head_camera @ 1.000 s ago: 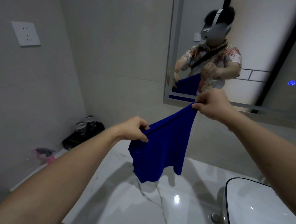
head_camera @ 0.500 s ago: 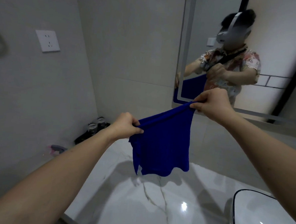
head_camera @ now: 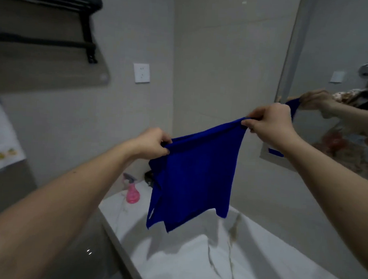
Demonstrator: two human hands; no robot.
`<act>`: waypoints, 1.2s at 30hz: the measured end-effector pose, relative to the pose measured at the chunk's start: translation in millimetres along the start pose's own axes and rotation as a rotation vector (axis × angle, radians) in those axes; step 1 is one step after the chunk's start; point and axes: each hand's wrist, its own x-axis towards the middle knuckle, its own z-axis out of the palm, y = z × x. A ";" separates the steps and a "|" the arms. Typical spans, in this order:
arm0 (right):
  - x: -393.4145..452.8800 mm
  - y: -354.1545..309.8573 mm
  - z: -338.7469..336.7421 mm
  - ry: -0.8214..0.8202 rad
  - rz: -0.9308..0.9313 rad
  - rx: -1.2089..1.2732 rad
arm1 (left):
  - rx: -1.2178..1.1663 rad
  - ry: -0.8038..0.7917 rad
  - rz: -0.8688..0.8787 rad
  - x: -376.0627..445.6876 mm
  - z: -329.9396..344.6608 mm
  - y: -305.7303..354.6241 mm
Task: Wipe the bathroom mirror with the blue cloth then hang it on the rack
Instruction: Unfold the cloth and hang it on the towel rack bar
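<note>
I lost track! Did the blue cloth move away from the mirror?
Yes. The blue cloth went left, off the mirror, toward the wall socket.

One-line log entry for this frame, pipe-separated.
left hand: pinches blue cloth top edge | right hand: pinches other corner | cloth: spread, hanging above counter | rack: upper left, not reached

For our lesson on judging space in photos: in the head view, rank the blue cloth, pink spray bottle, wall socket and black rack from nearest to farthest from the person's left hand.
From the left hand:
1. Blue cloth: pinched in it, hanging to its right.
2. Pink spray bottle: below, on the counter.
3. Wall socket: above, on the wall.
4. Black rack: high up, far left.
</note>
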 end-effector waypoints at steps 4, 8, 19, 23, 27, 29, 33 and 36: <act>15.0 -35.2 23.7 -0.029 -0.083 0.063 | -0.079 0.035 -0.139 -38.9 -26.4 -20.4; 25.8 -69.5 47.7 -0.043 -0.138 0.166 | -0.191 0.113 -0.262 -74.5 -51.8 -44.2; 57.8 -156.4 111.6 -0.087 -0.119 0.467 | -0.347 0.307 -0.353 -118.3 -132.9 -114.2; 75.4 -190.8 134.2 -0.112 -0.133 0.541 | -0.281 0.302 -0.344 -121.4 -159.9 -142.4; 98.5 -221.1 153.1 -0.107 -0.155 0.570 | -0.247 0.291 -0.342 -117.5 -181.0 -171.6; 111.5 -232.4 160.8 -0.100 -0.170 0.578 | -0.271 0.321 -0.350 -113.0 -191.7 -185.8; 140.2 -252.9 178.6 -0.083 -0.210 0.585 | -0.325 0.431 -0.364 -103.6 -216.3 -207.2; 161.7 -266.6 196.2 -0.044 -0.210 0.604 | -0.308 0.466 -0.400 -93.6 -232.5 -218.1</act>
